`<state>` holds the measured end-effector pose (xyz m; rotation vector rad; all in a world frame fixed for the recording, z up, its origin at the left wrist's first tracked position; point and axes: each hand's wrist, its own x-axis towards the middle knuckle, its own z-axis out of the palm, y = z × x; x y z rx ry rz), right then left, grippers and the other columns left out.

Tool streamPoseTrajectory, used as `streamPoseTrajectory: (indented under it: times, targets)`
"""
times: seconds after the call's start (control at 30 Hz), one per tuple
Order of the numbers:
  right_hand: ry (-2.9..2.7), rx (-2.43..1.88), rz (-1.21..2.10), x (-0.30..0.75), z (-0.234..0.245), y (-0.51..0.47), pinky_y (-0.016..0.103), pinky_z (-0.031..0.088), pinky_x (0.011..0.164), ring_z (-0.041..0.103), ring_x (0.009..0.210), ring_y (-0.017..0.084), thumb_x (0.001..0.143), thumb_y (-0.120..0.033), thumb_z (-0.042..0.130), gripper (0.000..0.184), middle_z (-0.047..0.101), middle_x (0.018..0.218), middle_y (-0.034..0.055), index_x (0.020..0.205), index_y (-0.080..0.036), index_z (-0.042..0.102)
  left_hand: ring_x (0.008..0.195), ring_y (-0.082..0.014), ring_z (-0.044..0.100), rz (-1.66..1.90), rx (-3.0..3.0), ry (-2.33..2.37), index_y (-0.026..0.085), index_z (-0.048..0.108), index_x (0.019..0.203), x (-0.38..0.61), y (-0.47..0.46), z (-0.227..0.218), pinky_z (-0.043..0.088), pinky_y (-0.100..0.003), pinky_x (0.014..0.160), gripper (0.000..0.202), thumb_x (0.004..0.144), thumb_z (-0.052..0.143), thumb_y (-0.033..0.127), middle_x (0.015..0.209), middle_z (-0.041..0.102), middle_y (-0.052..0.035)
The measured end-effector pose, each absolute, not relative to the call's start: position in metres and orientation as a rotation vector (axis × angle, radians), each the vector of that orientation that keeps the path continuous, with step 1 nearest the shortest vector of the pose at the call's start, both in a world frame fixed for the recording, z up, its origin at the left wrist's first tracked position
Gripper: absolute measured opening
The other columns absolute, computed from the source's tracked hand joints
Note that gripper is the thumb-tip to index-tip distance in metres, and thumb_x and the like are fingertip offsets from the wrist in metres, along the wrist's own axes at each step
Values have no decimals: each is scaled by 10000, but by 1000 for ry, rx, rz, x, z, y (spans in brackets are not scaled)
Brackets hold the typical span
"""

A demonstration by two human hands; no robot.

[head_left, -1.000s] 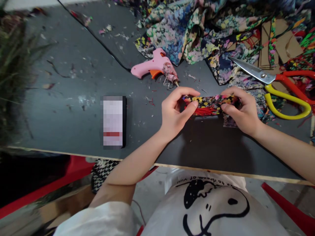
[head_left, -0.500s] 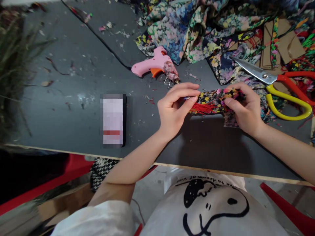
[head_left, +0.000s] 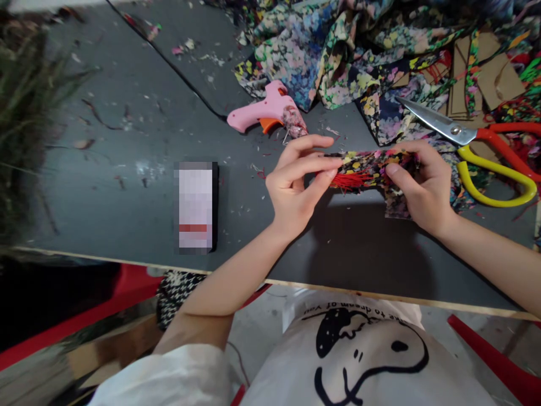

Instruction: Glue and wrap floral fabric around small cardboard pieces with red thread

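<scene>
My left hand (head_left: pixel 296 183) and my right hand (head_left: pixel 422 183) hold a narrow floral fabric piece (head_left: pixel 363 166) between them, just above the dark grey table (head_left: pixel 127 186). Red threads (head_left: pixel 349 180) hang from the piece's lower edge. The left hand pinches its left end with thumb and fingers. Thumb and fingers of the right hand are closed on the right end. A pink glue gun (head_left: pixel 266 110) lies just beyond the left hand. Scissors with red and yellow handles (head_left: pixel 477 146) lie to the right of the right hand.
A heap of floral fabric (head_left: pixel 329 51) covers the far side of the table, with cardboard pieces (head_left: pixel 486 73) at the far right. A phone (head_left: pixel 196 206) lies to the left of my left arm. A black cable (head_left: pixel 169 67) runs across the table. Scraps litter the surface.
Both hands have lifted and turned the fabric piece slightly. The left fingers have stretched out further over its left end. The piece looks shorter between the hands.
</scene>
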<state>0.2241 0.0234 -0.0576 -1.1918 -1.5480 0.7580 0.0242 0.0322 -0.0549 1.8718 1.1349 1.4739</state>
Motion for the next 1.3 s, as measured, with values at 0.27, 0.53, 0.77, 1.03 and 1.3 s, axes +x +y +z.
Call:
streamPoseTrajectory:
  times: [0.27, 0.53, 0.77, 1.03, 1.3]
  targets:
    - [-1559, -1129, 736, 224, -56, 24, 333, 533, 802, 637, 858, 152, 858, -212, 588, 126, 672, 938, -9, 955, -253, 657, 1053, -192, 644, 1334, 2148, 1278, 301, 578, 962, 24, 29, -53, 584, -451, 831, 103, 945, 479, 277, 1075, 647, 22]
    - [-1588, -1086, 693, 223, -56, 24, 303, 532, 781, 650, 860, 141, 858, -192, 598, 135, 680, 915, -21, 952, -267, 660, 965, -170, 674, 1325, 2200, 1338, 277, 545, 931, 25, 26, -51, 587, -448, 803, 179, 978, 379, 324, 961, 671, 6]
    - [-1705, -997, 660, 223, -54, 20, 330, 543, 800, 662, 902, 166, 855, -114, 570, 247, 702, 947, -16, 1017, -284, 648, 749, -122, 644, 1440, 2024, 1227, 221, 422, 701, 29, 27, -44, 556, -328, 670, 260, 914, 537, 315, 804, 649, 25]
    - [-1738, -950, 650, 224, -57, 20, 325, 532, 816, 656, 920, 161, 843, -88, 568, 279, 704, 960, -8, 1033, -279, 641, 773, -133, 630, 1448, 2121, 1153, 246, 496, 808, 29, 31, -44, 546, -319, 669, 114, 896, 559, 279, 793, 599, 19]
    - [-1789, -908, 661, 223, -53, 19, 350, 520, 831, 660, 943, 173, 833, -70, 564, 286, 710, 989, 15, 1030, -258, 647, 815, -134, 640, 1446, 2192, 1093, 245, 606, 817, 25, 31, -43, 534, -326, 713, 109, 899, 563, 303, 856, 651, 22]
